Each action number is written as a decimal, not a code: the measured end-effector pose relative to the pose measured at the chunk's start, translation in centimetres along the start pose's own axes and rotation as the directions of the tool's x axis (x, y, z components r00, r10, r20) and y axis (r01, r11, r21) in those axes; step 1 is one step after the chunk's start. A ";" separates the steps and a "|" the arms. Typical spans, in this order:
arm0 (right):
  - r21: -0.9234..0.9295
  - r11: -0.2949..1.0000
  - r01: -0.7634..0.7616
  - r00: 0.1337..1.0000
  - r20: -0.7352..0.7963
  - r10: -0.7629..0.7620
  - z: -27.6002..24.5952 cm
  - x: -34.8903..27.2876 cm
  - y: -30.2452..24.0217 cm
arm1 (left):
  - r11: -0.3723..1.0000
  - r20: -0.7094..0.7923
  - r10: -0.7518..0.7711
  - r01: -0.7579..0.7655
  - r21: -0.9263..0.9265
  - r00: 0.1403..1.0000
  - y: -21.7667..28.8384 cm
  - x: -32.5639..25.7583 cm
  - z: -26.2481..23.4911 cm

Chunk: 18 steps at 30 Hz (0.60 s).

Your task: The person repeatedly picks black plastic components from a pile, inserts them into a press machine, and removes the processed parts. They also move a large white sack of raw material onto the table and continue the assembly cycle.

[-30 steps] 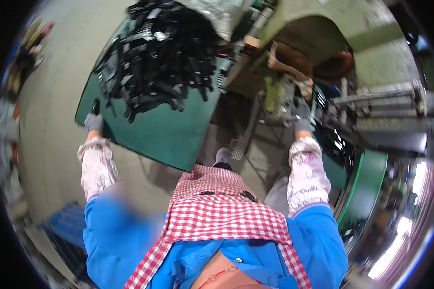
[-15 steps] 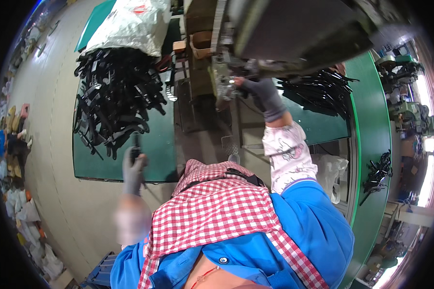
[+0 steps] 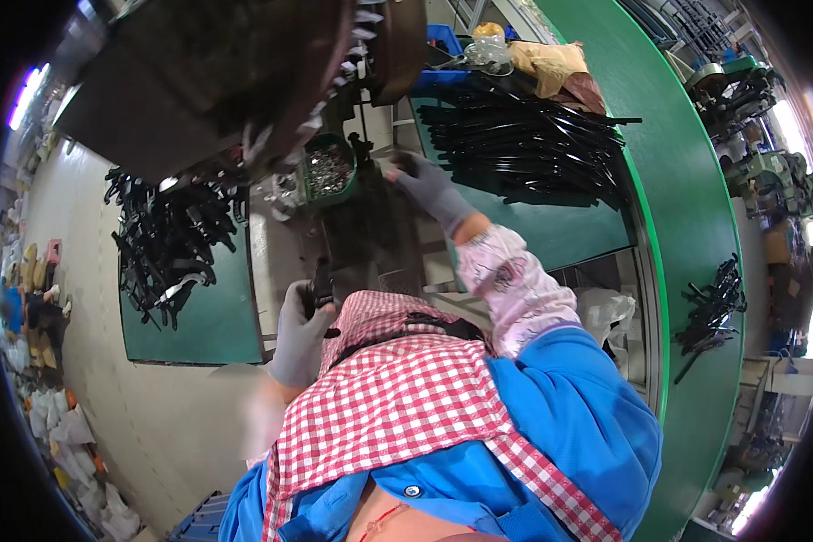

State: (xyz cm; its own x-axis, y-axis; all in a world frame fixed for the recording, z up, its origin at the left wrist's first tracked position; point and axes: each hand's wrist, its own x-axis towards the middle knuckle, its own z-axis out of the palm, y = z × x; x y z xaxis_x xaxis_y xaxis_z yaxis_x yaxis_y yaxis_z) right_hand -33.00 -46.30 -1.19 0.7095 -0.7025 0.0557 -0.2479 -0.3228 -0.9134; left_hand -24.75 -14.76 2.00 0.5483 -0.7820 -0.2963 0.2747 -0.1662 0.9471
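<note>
A dark, slim part (image 3: 322, 285) is in my left hand (image 3: 301, 332), which is gloved in grey and closed round it in front of the checked apron. Its exact kind cannot be made out. My right hand (image 3: 432, 191), also in a grey glove, reaches forward beside the machine (image 3: 217, 81). Its fingers look stretched out, with nothing visible in them. Left of that hand, a small green tray (image 3: 336, 196) holds many little metal pieces. On the left green table lies a heap of black parts (image 3: 176, 239). Long glossy black strips (image 3: 524, 144) are piled beyond my right hand.
The large dark machine body overhangs the upper left. Behind the strips are a blue bin (image 3: 444, 76) and a brown paper package (image 3: 551, 68). A long green bench (image 3: 668, 181) runs along the right, bearing a small bunch of black parts (image 3: 714, 307).
My view has swung, so the machine now sits farther left. My left hand has come from the left table to in front of the apron with the dark part. My right hand has drawn away from the machine.
</note>
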 end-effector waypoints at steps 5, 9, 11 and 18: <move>-0.628 0.751 -0.204 0.946 -0.324 -0.014 -13.8 -3.6 15.0 | 0.991 0.012 -0.126 0.125 0.048 0.992 -0.6 -1.9 2.4; -0.769 0.457 -0.447 0.869 -0.494 0.019 -20.9 -4.0 18.3 | 0.962 0.002 -0.131 0.126 0.242 0.991 0.5 -1.3 3.2; -0.835 0.397 -0.380 0.891 -0.446 -0.087 -22.2 -3.5 19.8 | 0.963 0.042 -0.091 0.077 0.258 0.995 1.8 -0.2 4.2; -0.970 0.182 0.158 0.987 0.162 0.005 -17.3 -0.7 17.5 | 0.968 0.110 -0.080 0.051 0.248 0.991 2.7 3.2 6.7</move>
State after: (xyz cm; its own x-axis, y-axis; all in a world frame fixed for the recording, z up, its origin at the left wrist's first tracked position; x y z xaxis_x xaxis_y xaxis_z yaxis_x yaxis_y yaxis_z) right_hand -49.22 -62.47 -10.26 0.8058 -0.5920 -0.0145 -0.5730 -0.7855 0.2338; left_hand -27.59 -21.71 4.43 0.4347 -0.8274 -0.3556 0.0980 -0.3490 0.9320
